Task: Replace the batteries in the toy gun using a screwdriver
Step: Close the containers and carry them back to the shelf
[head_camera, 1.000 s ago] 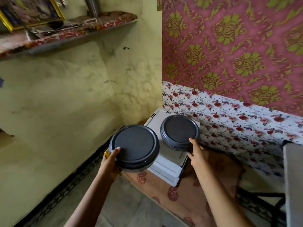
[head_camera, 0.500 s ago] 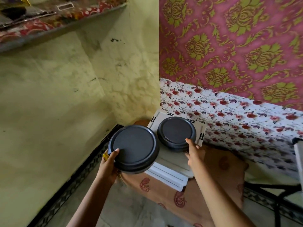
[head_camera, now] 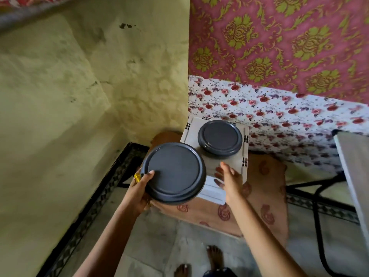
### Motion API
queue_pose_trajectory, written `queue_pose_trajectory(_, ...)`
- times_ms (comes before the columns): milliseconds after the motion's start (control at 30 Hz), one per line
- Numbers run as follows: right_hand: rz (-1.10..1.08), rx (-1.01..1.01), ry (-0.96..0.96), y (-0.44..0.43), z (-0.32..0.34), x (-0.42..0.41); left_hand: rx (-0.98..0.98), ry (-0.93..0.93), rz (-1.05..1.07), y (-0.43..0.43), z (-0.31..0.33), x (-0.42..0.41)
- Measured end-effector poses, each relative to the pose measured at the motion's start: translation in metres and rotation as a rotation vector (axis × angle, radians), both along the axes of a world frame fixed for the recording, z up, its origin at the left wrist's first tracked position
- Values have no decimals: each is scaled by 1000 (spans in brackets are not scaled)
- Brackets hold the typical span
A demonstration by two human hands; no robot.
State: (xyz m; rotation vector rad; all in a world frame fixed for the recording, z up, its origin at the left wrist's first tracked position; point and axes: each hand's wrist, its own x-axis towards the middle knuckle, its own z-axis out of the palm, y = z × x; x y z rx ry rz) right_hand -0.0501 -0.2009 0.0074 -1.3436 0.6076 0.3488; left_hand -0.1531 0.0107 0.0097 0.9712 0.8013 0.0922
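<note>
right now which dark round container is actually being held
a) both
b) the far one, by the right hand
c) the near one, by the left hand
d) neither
c: the left hand grips the near container, thumb on its lid, while the open right hand is clear of the far container, which sits on the white box.

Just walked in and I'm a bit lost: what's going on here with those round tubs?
A person stands at a stand in the corner of the room. Their left hand grips the nearer dark round container by its rim, thumb on the lid, with a small yellow thing by the fingers. The right hand is open, fingers spread, at the front of the white box. It is not touching the second dark round container, which sits on that box.
</note>
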Motion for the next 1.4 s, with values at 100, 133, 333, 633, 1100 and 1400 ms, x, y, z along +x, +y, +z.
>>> queue_pose_trajectory(100,186,-27,-18,10,-17,-52,-6,14,-67,1,-13,-22)
queue_pose_trajectory(133,230,-61,-37,10,-23,-67,-6,26,-79,2,-18,-28)
queue_pose_trajectory(333,200,-131,-68,-9,-47,-125,67,205,-190,-15,-51,-67)
queue_pose_trajectory(633,99,-387,-84,-55,-100,-97,682,421,-472,-58,-98,-19)
queue_pose_trajectory(1100,-189,-170,-208,-46,-186,14,576,229,-250,-57,-169,103)
queue_pose_trajectory(1400,-250,-113,-210,-28,-192,48,471,155,-205,-50,-184,126)
